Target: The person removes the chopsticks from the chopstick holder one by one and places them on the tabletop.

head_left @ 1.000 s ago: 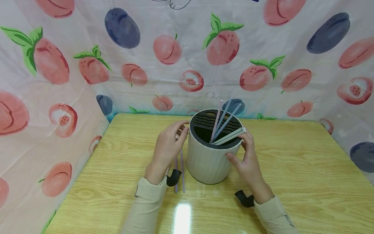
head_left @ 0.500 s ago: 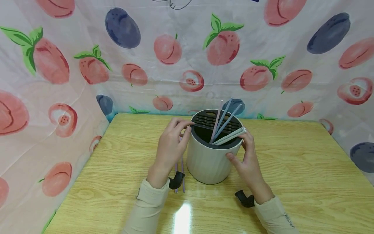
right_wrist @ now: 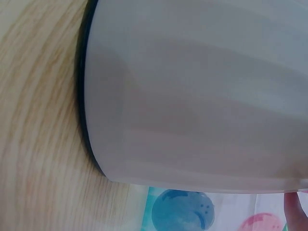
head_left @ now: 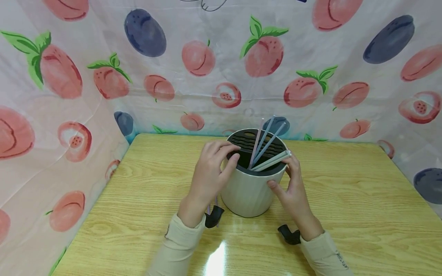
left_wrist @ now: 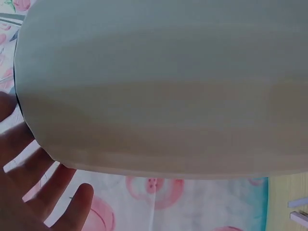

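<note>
A round, off-white ribbed knife and utensil holder [head_left: 246, 195] with a black slotted top stands upright on the table. Slender pink and blue chopsticks [head_left: 264, 142] lean in its front opening, with pale green chopsticks [head_left: 271, 163] lying low towards the right rim. My left hand [head_left: 212, 166] is over the holder's left rim, thumb and forefinger apart with nothing visible between them. In the left wrist view its other fingers [left_wrist: 53, 185] extend beside the holder's wall. My right hand [head_left: 291, 184] grips the holder's right side, thumb in front and fingers partly hidden behind the rim.
Purple chopsticks [head_left: 208, 209] lie on the wooden table [head_left: 345, 199] left of the holder, mostly hidden under my left forearm; their ends [left_wrist: 298, 219] show in the left wrist view. A fruit-patterned cloth [head_left: 221, 69] hangs behind and at the sides.
My left hand has moved right, from beside the holder's left edge to over its rim and opening. The right hand, the holder and the chopsticks in it stay where they were.
</note>
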### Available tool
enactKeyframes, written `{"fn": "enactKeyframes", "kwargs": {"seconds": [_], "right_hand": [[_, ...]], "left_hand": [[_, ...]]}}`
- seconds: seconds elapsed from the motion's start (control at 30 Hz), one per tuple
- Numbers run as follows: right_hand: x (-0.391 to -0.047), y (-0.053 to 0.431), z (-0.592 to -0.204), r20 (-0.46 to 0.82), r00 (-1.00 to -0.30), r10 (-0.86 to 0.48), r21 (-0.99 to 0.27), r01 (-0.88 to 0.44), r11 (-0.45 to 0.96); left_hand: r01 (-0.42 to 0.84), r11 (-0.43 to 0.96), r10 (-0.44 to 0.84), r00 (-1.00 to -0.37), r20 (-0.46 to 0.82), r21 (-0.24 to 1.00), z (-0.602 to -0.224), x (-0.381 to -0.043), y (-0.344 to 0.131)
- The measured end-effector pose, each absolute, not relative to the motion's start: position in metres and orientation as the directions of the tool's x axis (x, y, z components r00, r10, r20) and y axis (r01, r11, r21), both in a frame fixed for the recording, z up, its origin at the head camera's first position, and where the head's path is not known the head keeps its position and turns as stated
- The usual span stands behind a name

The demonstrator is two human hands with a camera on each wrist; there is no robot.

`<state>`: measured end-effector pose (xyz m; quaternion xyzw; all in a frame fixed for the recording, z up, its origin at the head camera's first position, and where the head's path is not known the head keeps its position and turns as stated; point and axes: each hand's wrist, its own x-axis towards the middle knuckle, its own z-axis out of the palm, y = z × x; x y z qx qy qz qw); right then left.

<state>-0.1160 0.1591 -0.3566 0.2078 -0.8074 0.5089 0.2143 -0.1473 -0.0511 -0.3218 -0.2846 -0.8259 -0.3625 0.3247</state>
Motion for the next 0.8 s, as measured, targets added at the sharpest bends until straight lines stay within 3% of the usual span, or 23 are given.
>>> {"fn": "enactKeyframes", "kwargs": {"seconds": [0.33, 0.8], "right_hand": [[-0.116, 0.159, -0.358, 0.577, -0.808, -0.122, -0.723, -0.574, 0.384], [-0.116, 0.159, -0.360, 0.594, -0.795, -0.127, -0.715, -0.593, 0.369]], "left_hand": [[0.745, 0.584, 0.405, -0.613, 0.679, 0.323, -0.320, -0.139, -0.043], [0.752, 0.581, 0.452, -0.616, 0.645, 0.312, -0.319, -0.136, -0.042]]}}
